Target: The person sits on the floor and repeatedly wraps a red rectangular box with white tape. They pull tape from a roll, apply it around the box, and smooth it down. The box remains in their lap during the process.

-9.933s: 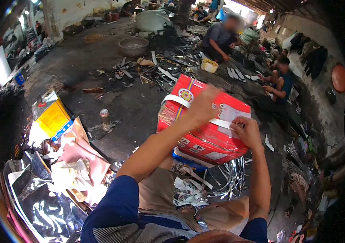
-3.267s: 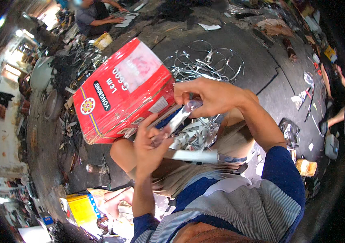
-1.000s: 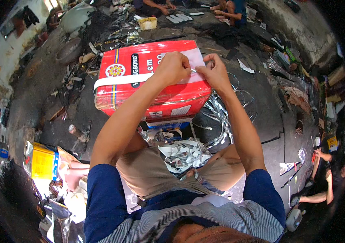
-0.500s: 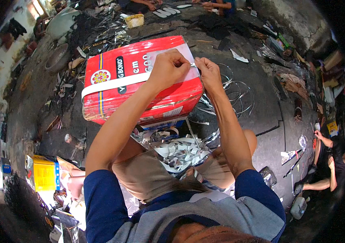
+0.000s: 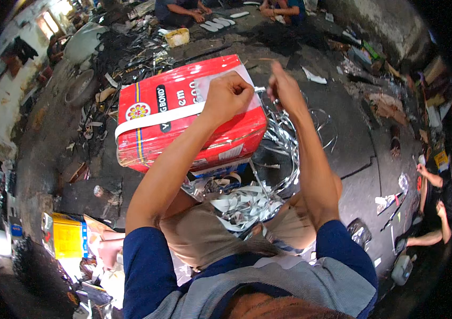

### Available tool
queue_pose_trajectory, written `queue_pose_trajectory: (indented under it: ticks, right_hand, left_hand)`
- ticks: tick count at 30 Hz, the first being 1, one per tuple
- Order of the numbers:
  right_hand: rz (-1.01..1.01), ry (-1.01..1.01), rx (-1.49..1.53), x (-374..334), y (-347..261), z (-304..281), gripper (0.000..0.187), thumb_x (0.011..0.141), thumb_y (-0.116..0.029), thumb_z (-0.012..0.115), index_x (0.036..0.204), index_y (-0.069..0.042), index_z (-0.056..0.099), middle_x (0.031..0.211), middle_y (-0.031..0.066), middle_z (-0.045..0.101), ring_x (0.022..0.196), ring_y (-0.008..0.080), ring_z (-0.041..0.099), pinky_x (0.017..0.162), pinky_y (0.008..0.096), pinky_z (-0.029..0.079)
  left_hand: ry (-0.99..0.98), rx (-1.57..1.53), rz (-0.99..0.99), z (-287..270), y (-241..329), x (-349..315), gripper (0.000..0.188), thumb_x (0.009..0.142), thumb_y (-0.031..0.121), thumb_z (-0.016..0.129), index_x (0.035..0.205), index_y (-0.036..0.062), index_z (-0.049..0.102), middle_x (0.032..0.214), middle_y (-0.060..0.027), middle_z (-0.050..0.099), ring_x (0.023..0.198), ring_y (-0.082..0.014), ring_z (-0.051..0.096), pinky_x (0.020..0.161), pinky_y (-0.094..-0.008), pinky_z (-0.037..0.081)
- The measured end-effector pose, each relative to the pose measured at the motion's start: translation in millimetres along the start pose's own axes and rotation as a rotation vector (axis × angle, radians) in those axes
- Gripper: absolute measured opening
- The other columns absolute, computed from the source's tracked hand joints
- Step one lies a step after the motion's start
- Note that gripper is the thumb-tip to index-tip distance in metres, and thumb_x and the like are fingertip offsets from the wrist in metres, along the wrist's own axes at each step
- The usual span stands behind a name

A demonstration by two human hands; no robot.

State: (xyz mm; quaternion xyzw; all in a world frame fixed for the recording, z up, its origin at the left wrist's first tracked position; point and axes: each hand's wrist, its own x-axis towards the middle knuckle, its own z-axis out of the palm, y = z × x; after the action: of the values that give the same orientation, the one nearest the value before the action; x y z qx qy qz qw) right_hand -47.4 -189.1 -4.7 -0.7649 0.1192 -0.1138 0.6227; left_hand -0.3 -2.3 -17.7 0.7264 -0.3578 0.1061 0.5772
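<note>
A red cardboard box (image 5: 220, 139) stands in front of my knees. Across its top runs a flat white strip (image 5: 167, 118), which bends down over the left edge. My left hand (image 5: 229, 97) rests on the box's right half, its fingers closed on the strip; the part inside the fingers is hidden. Just beyond the box's right edge, my right hand (image 5: 285, 89) is raised. Motion smears its fingers, so I cannot make out whether they hold anything. Close to that edge hang loops of shiny silver strip (image 5: 284, 133).
A heap of white and silver strips (image 5: 250, 204) lies between my legs. To the left stands a yellow container (image 5: 68, 236). Other people sit at the far side, near white sole-shaped pieces (image 5: 216, 24), and at the right. Scraps and a tyre (image 5: 80, 87) lie about the floor.
My right hand has pulled away from the box's right edge, moving right and slightly up. My left hand stays on the strip. The whole view has shifted a little.
</note>
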Motion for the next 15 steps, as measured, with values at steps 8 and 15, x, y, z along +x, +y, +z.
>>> queue_pose_trajectory:
  ticks: [8, 15]
  right_hand:
    - [-0.307, 0.053, -0.632, 31, -8, 38, 0.041, 0.091, -0.036, 0.061, 0.091, 0.003, 0.074, 0.101, 0.0294, 0.070, 0.094, 0.0462, 0.069, 0.085, 0.0508, 0.054]
    - [-0.146, 0.113, -0.311, 40, 127, 51, 0.036, 0.090, -0.030, 0.062, 0.090, 0.004, 0.074, 0.092, 0.0276, 0.071, 0.088, 0.0415, 0.071, 0.081, 0.0476, 0.054]
  left_hand:
    - [0.001, 0.091, -0.002, -6, 5, -5, 0.006, 0.083, 0.006, 0.074, 0.084, -0.0004, 0.074, 0.079, -0.0056, 0.071, 0.069, -0.0077, 0.064, 0.061, -0.0243, 0.050]
    - [-0.014, 0.124, -0.063, -6, 13, 0, 0.006, 0.081, 0.005, 0.076, 0.085, 0.0006, 0.076, 0.080, -0.0057, 0.072, 0.069, -0.0092, 0.065, 0.062, -0.0239, 0.051]
